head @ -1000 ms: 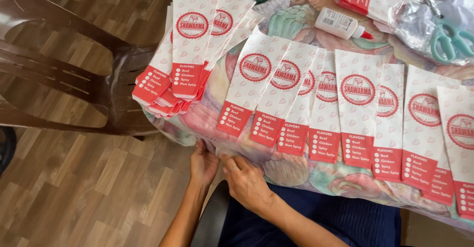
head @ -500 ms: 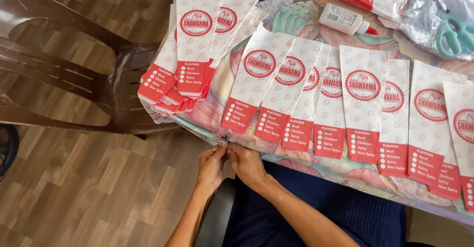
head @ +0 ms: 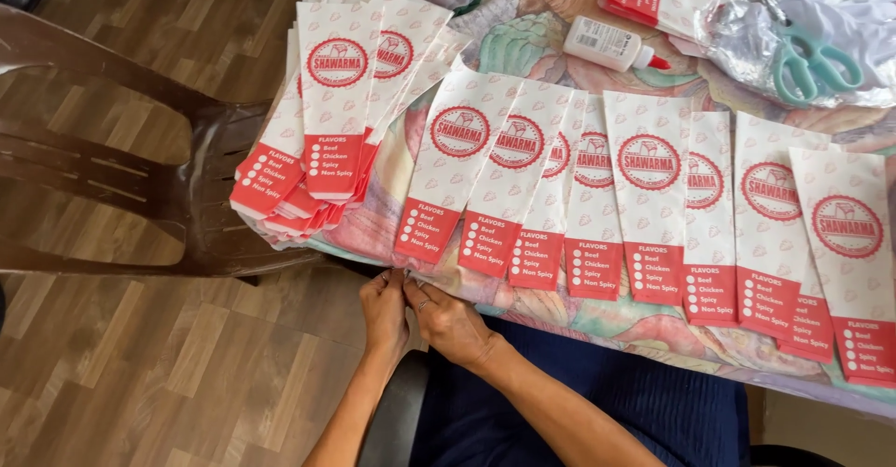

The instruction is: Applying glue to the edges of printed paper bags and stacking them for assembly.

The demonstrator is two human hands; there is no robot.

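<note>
- The left hand (head: 385, 310) and the right hand (head: 451, 322) meet at the near edge of the worktop (head: 523, 28), fingertips touching each other just under the hanging edge of the flowered tablecloth (head: 392, 215).
- Both sets of fingers are drawn together in a pinch at that edge — whether they clamp the cloth itself or something small between them, I cannot tell.
- Right above the hands lies the leftmost paper bag (head: 446, 176) of a row of white paper bags (head: 653, 206) with red round emblems and red bottom bands; the row runs overlapping along the front of the worktop, the red ends hanging toward the person.
- At the left corner a fanned stack of the same bags (head: 327, 122) rests partly over the worktop's edge, beside a brown plastic chair (head: 140, 187).
- Further back on the worktop: a white glue bottle (head: 611, 45) with a red tip lying on its side, a pair of teal-handled scissors (head: 807, 52) on top of a clear plastic bag (head: 737, 19), and one more folded bag with a red end (head: 644, 0) — all well apart from the hands.
- The person sits with dark blue cloth (head: 616, 402) over the lap; wood-pattern floor (head: 140, 374) shows to the left.
</note>
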